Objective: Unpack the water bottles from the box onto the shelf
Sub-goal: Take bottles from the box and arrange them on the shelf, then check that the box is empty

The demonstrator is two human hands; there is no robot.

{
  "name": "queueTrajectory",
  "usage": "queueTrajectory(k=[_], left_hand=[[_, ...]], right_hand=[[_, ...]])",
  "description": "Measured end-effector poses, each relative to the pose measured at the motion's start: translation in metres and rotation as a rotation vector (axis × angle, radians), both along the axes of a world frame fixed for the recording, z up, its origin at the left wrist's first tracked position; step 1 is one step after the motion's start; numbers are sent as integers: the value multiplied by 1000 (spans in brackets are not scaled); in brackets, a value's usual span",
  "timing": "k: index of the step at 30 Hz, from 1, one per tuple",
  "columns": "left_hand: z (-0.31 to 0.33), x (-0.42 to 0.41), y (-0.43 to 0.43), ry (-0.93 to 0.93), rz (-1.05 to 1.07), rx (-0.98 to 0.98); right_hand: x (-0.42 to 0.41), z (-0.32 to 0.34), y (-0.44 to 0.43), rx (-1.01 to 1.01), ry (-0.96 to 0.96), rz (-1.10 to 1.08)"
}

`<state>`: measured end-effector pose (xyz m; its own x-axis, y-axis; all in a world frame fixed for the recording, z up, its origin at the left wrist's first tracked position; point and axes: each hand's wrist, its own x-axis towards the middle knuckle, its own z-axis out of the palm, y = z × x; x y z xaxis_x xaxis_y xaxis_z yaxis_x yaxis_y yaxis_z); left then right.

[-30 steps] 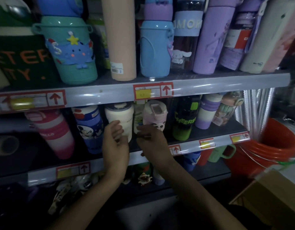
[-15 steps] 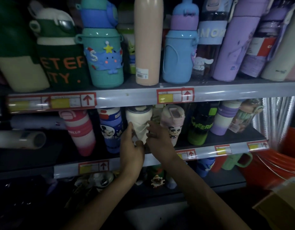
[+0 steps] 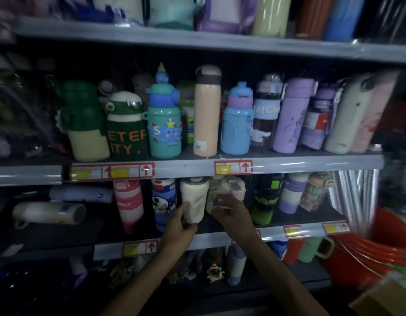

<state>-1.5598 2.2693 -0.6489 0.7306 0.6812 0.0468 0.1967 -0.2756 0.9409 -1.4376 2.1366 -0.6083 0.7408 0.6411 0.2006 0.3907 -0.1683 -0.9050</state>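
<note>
Gripping cream bottle (image 3: 194, 199) low down, left hand (image 3: 179, 226) wraps thumb and fingers round it; bottle roughly upright on shelf (image 3: 216, 241), axis vertical, directly above hand. Right hand (image 3: 231, 213) just right, against pink bottle (image 3: 234, 185), grip blurred, cannot tell.

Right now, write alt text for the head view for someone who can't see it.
A person's left hand grips a cream bottle on a crowded shop shelf, while the right hand reaches toward the blurred pink bottle beside it. Colourful bottles fill the shelf above.
</note>
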Motion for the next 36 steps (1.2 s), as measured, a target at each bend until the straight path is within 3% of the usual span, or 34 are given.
queueTrajectory(k=[6, 14, 27, 30, 36], left_hand=[[54, -25, -49, 117, -125, 144], [121, -5, -112, 111, -380, 402], [117, 98, -251, -28, -738, 572], [115, 107, -284, -132, -794, 693], [100, 113, -326, -85, -926, 965]], right_hand=[[-8, 13, -60, -16, -96, -100], [-21, 38, -148, 5, -151, -285], [-16, 82, -344, -280, -229, -698], [-25, 83, -382, -351, -239, -772], [-50, 70, -434, -518, -204, -843]])
